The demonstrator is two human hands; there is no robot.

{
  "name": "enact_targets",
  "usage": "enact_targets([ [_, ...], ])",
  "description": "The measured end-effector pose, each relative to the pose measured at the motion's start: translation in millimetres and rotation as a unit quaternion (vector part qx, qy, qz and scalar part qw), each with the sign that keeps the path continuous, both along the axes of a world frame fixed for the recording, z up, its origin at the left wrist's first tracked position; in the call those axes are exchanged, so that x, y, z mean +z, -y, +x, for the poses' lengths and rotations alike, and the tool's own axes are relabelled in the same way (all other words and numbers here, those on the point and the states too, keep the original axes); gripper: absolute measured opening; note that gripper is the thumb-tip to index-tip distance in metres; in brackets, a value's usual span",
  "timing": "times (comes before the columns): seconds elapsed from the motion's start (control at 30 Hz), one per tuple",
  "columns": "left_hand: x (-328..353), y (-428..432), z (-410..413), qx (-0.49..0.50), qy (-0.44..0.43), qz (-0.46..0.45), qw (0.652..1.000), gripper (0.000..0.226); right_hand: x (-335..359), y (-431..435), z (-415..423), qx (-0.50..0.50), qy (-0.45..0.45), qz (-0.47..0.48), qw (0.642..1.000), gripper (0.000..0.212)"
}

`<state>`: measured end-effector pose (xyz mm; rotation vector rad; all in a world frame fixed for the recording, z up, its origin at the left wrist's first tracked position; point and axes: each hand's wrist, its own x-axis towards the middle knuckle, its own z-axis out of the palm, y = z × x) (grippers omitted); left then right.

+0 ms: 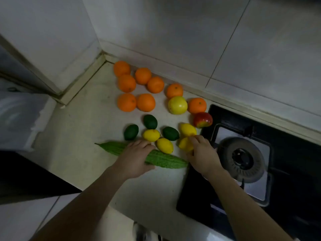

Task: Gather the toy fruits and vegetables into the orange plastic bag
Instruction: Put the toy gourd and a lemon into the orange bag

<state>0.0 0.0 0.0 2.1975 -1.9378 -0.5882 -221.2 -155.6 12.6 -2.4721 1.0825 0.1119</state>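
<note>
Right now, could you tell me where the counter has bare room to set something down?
Bare counter lies left of the limes and oranges, toward the wall corner, and at the near edge below the bitter gourd. From lemons to gas stove it is crowded.

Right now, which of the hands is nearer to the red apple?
Right. The right hand, holding a lemon, is just on the near side of the red apple; the left hand grips the bitter gourd, farther to the left.
</note>
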Motion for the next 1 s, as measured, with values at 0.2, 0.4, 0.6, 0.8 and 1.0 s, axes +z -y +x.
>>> enact_targets([
  [0.2, -7, 3, -1, -0.006, -0.005, 0.004, 1.000, 0.052, -13, -1, 6, -0.036, 0.029, -0.026, 0.999, 0.048],
  [0.4, -2, 3, 0, -0.016, 0.006, -0.003, 1.000, 0.055, -18, -3, 9, -0.044, 0.054, -0.062, 0.996, 0.043],
  [0.6, 7, 0, -3, -0.008, 0.029, -0.027, 0.999, 0.055, -3, -9, 8, -0.043, 0.092, -0.082, 0.991, 0.041],
  [0.8, 35, -7, -5, 0.009, 0.024, -0.052, 0.998, 0.056, 33, -25, 2, -0.051, 0.125, -0.102, 0.986, 0.044],
  [1.0, 66, -29, -12, 0.027, 0.036, -0.074, 0.996, 0.056, 69, -58, -13, -0.071, 0.150, -0.122, 0.979, 0.048],
])
